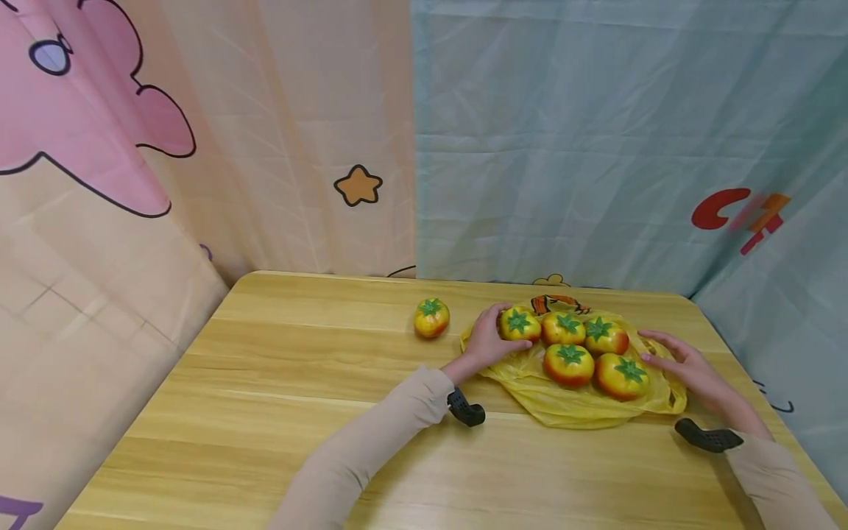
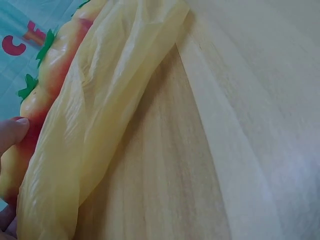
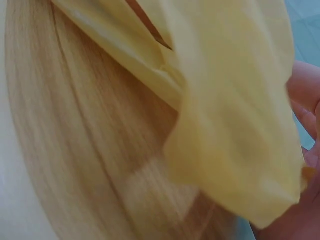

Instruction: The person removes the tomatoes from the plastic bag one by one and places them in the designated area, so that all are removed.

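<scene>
Several yellow-red tomatoes with green star-shaped tops lie together on a crumpled yellow plastic bag (image 1: 563, 412). My left hand (image 1: 489, 340) grips the leftmost tomato (image 1: 520, 322), thumb on its near side and fingers around its far side. In the left wrist view, the thumb (image 2: 14, 132) presses that tomato's red flank beside the bag (image 2: 95, 110). At the bag's right side, my right hand (image 1: 692, 372) reaches in with fingers extended, close to the nearest right tomato (image 1: 621, 377). Yellow plastic (image 3: 235, 115) covers part of this hand in the right wrist view.
A single tomato (image 1: 431, 319) sits on the wooden table (image 1: 265, 397), left of the bag. An orange-and-black print (image 1: 556, 303) shows behind the group. Printed curtains (image 1: 556, 147) hang along the table's back edge and sides.
</scene>
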A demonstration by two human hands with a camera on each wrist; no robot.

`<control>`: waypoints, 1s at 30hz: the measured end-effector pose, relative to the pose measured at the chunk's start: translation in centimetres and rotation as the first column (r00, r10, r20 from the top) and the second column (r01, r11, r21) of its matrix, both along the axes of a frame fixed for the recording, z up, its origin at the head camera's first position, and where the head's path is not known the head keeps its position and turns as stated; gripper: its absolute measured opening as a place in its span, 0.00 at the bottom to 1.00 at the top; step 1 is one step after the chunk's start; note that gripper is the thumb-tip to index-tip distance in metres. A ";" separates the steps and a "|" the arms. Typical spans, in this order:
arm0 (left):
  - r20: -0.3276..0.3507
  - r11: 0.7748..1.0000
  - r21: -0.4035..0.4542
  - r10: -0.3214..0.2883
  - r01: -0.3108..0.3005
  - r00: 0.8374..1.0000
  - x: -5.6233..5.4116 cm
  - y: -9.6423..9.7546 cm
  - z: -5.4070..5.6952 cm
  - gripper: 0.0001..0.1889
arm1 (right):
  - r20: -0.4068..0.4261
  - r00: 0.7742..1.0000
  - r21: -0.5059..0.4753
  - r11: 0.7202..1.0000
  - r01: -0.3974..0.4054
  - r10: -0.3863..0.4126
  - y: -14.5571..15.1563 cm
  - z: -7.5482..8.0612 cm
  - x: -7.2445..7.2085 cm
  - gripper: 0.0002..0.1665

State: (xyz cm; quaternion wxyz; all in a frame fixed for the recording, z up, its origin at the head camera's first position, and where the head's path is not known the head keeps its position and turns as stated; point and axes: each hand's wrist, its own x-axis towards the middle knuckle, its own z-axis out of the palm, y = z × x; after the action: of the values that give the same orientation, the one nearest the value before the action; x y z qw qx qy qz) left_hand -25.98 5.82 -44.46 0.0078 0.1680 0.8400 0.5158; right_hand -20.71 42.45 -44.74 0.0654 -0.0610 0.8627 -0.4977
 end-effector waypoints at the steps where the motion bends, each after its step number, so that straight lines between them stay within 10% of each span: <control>1: 0.015 1.000 0.008 0.002 -0.002 1.000 -0.1 0.0 0.0 0.39 | 0.002 1.000 0.001 1.000 0.000 0.000 0.0 0.0 0.0 0.32; 30: 0.031 0.998 0.066 -0.009 0.007 0.999 0.9 -1.3 2.2 0.39 | -0.011 1.000 -0.019 1.000 0.005 -0.005 -0.1 -0.1 0.3 0.33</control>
State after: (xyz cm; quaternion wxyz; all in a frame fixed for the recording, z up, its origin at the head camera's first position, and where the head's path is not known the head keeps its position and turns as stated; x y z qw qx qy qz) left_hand -25.09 4.55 -42.30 0.0175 0.1633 0.8218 0.5457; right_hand -20.45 42.33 -44.86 0.0587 -0.0623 0.8586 -0.5055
